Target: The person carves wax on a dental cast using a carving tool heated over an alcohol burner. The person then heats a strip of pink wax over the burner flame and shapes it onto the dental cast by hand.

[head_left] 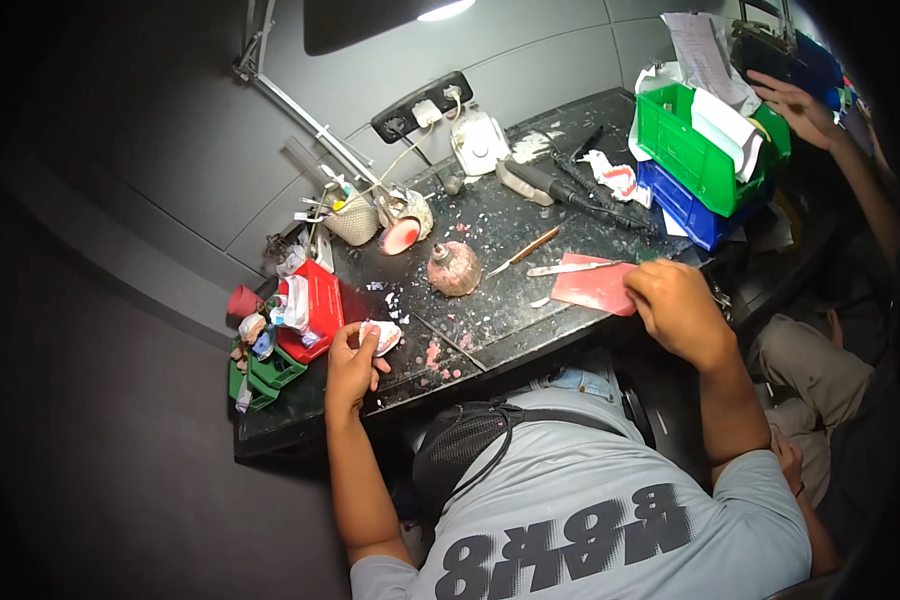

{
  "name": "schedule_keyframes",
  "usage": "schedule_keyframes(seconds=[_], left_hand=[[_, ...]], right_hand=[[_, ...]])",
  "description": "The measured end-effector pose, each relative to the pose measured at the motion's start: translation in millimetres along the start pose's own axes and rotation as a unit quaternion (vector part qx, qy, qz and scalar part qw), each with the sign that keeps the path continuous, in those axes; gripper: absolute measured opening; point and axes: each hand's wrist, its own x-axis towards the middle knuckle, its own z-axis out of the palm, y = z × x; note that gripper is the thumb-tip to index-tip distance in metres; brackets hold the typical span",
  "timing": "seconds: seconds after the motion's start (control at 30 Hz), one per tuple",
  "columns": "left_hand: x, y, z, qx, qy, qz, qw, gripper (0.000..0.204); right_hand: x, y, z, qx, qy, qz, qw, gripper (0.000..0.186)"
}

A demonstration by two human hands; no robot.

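Note:
My left hand [352, 365] is closed around a dental model [380, 338] with a white base and pink on it, near the table's left front edge. My right hand [675, 305] has its fingers bent and pinched at the right edge of a flat pink wax sheet [588, 290]. Across the upper part of that sheet lies a slim metal knife [572, 268], its right end close to my knuckles. Left of the sheet rests a knife with a brown handle [538, 243]. A thin dark tool [452, 343] lies between my hands.
A round pink-smeared burner [454, 268] stands mid-table among pink and white scraps. Red bin [322, 305] and green bins [275, 370] sit left, green [685, 135] and blue bins [682, 205] right. Behind are a handpiece [545, 185] and lamp arm [315, 125]. Another person's hand [795, 105] shows right.

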Motion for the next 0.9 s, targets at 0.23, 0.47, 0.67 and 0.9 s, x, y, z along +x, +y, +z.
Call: schedule_keyframes(seconds=[0.23, 0.47, 0.67, 0.9], left_hand=[[-35, 48, 42, 0.237, 0.189, 0.203, 0.931, 0.045], [-50, 65, 163, 0.314, -0.171, 0.560, 0.747, 0.042], [-35, 47, 156, 0.430, -0.148, 0.484, 0.748, 0.046], [-35, 70, 194, 0.458, -0.038, 0.562, 0.688, 0.045]], right_hand=[[25, -12, 3, 0.024, 0.054, -0.035, 0.998, 0.010], [73, 17, 35, 0.019, -0.091, 0.041, 0.995, 0.010], [68, 36, 34, 0.049, -0.064, 0.017, 0.997, 0.013], [55, 18, 18, 0.183, 0.160, 0.073, 0.967, 0.009]])
